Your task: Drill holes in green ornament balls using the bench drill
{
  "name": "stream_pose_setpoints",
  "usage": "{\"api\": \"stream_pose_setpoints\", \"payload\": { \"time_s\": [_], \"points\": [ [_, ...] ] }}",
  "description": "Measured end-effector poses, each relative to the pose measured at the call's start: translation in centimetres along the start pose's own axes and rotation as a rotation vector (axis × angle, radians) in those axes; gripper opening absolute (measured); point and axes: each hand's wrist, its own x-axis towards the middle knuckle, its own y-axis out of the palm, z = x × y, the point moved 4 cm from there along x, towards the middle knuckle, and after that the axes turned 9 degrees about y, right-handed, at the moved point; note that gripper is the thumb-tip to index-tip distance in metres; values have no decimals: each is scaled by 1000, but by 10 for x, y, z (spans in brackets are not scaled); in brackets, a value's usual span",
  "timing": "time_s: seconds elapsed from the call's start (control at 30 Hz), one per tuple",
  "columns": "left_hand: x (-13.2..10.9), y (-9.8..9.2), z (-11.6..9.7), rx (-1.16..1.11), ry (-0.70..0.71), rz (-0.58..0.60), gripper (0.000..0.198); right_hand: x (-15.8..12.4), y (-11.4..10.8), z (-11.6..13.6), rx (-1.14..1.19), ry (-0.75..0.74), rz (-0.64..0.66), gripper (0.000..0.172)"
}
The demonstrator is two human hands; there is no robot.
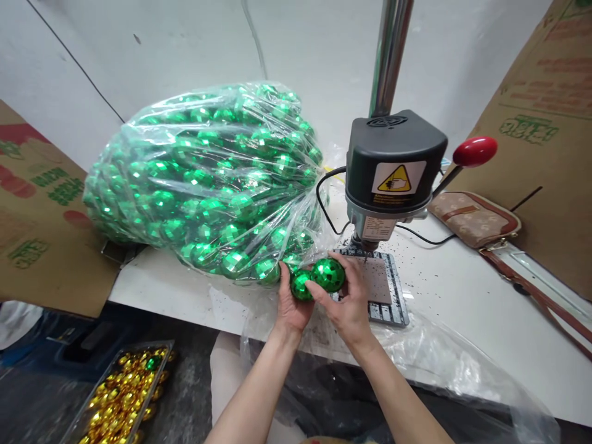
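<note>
My left hand [295,302] is closed around a shiny green faceted ball [301,285], just at the mouth of the plastic bag. In my right hand [346,302] is a second green ball [328,275], gripped between thumb and fingers; the two balls sit side by side. Behind them lies a large clear bag [208,179] filled with many such green balls. Right of my right hand stands a small drill press [393,166] with a red-knobbed lever [475,152]. Its slotted base [398,296] carries a flat pinkish plate [378,280] under the drill.
Cardboard boxes stand at the left [41,216] and right [550,154]. A patterned handbag [476,219] with a brown strap rests on the right. Dark shavings dot the white table [444,308]. Loose plastic film [439,357] drapes over the front edge. Below left, a clear bin [169,348] holds gold balls.
</note>
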Motion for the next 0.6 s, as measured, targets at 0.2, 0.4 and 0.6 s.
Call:
{"api": "stream_pose_setpoints", "payload": {
  "time_s": [0.2,0.4,0.6],
  "points": [
    [-10,9,-3,-32,-48,-80,49,-15,7,13,-69,-170,22,58],
    [-12,8,-3,-51,-61,-74,49,-15,17,5,0,-192,76,62],
    [-8,6,-4,-35,2,-32,43,-14,24,-2,36,-124,80,60]
  ]
}}
